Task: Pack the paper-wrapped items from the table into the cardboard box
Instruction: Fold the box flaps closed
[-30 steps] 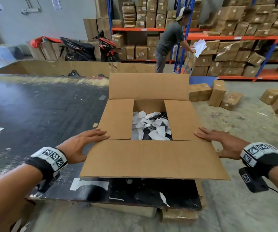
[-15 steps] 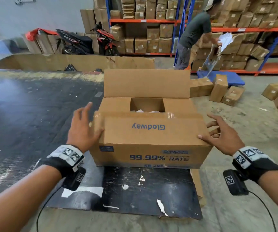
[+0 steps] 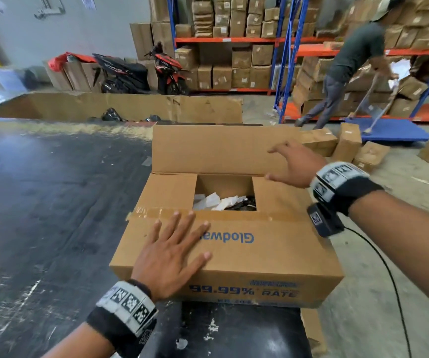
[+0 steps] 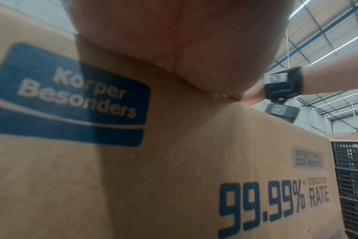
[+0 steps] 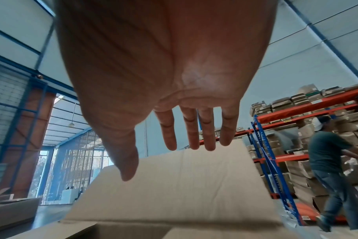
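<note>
Box: the cardboard box sits on the black table, near flap folded down, far flap upright.
Contents: white paper-wrapped items show through the gap between the side flaps.
Progress: packing looks done; closing remains, I'd judge.
Left hand: flat, fingers spread, pressing the near flap.
Right hand: open, empty, reaching toward the far flap.
</note>
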Demonstrator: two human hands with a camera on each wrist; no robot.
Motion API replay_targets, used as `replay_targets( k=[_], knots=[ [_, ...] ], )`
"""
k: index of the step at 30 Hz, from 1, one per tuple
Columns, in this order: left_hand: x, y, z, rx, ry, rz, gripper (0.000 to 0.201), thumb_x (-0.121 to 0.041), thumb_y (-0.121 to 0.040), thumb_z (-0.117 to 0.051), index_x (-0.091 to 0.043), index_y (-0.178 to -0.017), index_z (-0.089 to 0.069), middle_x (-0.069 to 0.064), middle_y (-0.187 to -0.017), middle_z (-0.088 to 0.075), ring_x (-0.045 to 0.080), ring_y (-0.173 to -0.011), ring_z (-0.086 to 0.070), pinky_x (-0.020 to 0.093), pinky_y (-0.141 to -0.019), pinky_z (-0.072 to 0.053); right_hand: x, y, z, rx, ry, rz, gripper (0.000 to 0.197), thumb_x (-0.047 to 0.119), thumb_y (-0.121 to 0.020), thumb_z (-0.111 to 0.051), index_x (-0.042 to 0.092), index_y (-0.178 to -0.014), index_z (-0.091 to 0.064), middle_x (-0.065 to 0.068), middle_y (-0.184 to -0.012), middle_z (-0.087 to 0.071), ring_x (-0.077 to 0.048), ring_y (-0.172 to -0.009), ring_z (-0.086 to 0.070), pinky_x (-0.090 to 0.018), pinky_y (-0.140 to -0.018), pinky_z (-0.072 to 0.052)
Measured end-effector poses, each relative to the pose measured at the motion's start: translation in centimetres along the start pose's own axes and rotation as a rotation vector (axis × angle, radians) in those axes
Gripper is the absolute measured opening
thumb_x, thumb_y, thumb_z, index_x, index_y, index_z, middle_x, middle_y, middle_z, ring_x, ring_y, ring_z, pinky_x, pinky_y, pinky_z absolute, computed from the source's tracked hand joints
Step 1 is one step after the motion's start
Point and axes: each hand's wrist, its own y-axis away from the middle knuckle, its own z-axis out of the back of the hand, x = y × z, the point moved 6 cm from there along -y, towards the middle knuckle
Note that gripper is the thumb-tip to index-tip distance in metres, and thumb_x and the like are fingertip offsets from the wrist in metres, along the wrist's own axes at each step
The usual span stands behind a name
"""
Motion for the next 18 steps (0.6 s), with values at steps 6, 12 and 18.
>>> replay_targets(
  k=[6, 12, 18],
  knots=[
    [-0.1, 0.1, 0.1, -0.014, 0.02, 0.013, 0.064, -0.077, -0.094, -0.003, -0.055, -0.148, 0.024, -0.015, -0.162, 0.028, 0.013, -0.149, 0.03, 0.05, -0.125, 0.003, -0.1, -11.9, -1.2, 0.014, 0.086, -0.083, 0.099, 0.069, -0.07, -0.068, 0.027, -0.15, -0.027, -0.01, -0.156, -0.029, -0.036, -0.144, -0.027, -0.057, -0.114, -0.028],
    [0.1, 0.0, 0.1, -0.062, 0.066, -0.01, 0.064, -0.077, -0.094, -0.005, -0.054, -0.151, 0.014, -0.014, -0.165, 0.019, 0.012, -0.151, 0.024, 0.051, -0.125, 0.002, 0.2, -9.9, 1.3, -0.009, 0.22, -0.045, 0.079, 0.071, -0.08, -0.058, 0.025, -0.141, -0.041, -0.009, -0.133, -0.054, -0.035, -0.123, -0.05, -0.056, -0.108, -0.036],
    [2.0, 0.5, 1.6, -0.252, 0.333, -0.013, 0.064, -0.065, -0.099, -0.035, -0.036, -0.156, -0.027, -0.004, -0.162, -0.021, 0.014, -0.149, -0.02, 0.051, -0.121, -0.026, 0.3, 2.0, 1.8, 0.022, 0.068, 0.055, 0.049, 0.066, -0.084, -0.059, 0.031, -0.117, -0.058, 0.004, -0.109, -0.057, -0.016, -0.097, -0.056, -0.035, -0.083, -0.049]
  ],
)
